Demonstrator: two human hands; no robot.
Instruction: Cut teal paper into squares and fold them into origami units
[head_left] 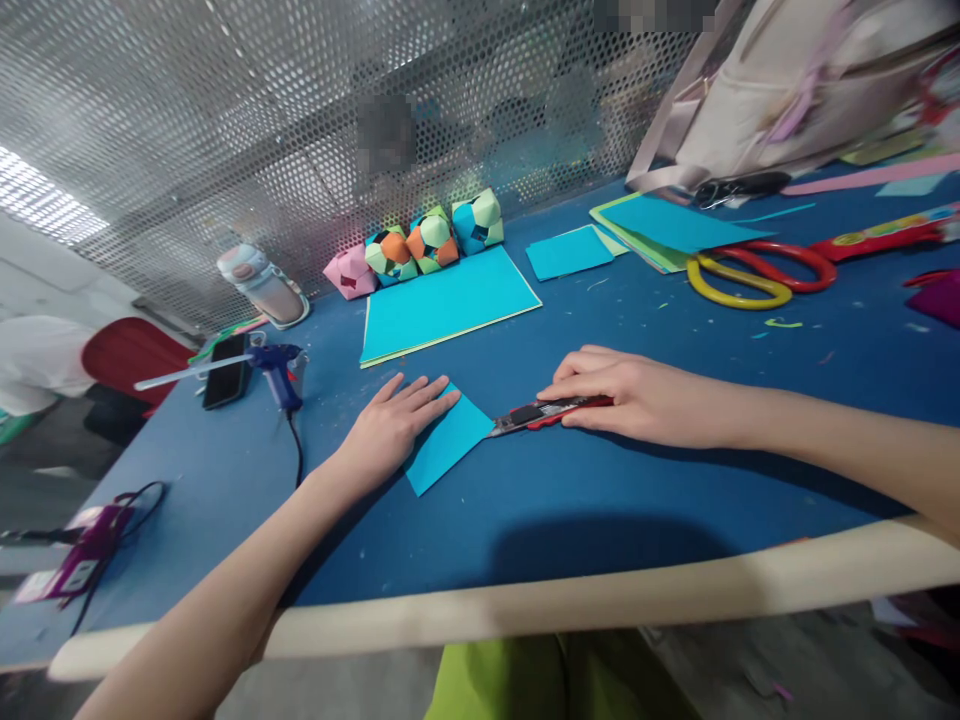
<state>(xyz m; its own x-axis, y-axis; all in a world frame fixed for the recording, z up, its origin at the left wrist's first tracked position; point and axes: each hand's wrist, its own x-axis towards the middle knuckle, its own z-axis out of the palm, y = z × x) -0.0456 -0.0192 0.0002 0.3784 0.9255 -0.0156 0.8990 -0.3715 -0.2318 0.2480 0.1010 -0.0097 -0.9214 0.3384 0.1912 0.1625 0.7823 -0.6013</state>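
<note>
Nearly closed, the right hand (pixel 637 395) has a cutter knife (pixel 551 410) clasped between thumb and fingers, while the left hand (pixel 386 430) lies open and flat, its fingers spread over one side of a small blue sheet (pixel 451 448). Behind everything rises a perforated metal panel (pixel 300 130), along the far edge of the blue counter (pixel 390 545), whose near edge wears a cream padded strip (pixel 525 612). Against that panel, toward the far right corner, sits a pale bag (pixel 750 115). Beyond the left edge is a red chair (pixel 135 355). A wide stack of blue paper (pixel 450 305) lies between the hands and the far edge; another paper stack (pixel 675 225) fans out nearer the far right corner, beside scissors (pixel 739 302) with one red and one yellow handle. A bottle (pixel 259 285) stands by the far left corner. Along the left edge are a purple power strip (pixel 94 545), toward the near left corner, and a phone (pixel 226 378) just beside a glue gun (pixel 281 375). Four paper balls (pixel 431 240) sit in a row behind the wide stack. Smaller again, the sheet under the left hand lies toward the near edge, with the knife's tip at its right corner.
</note>
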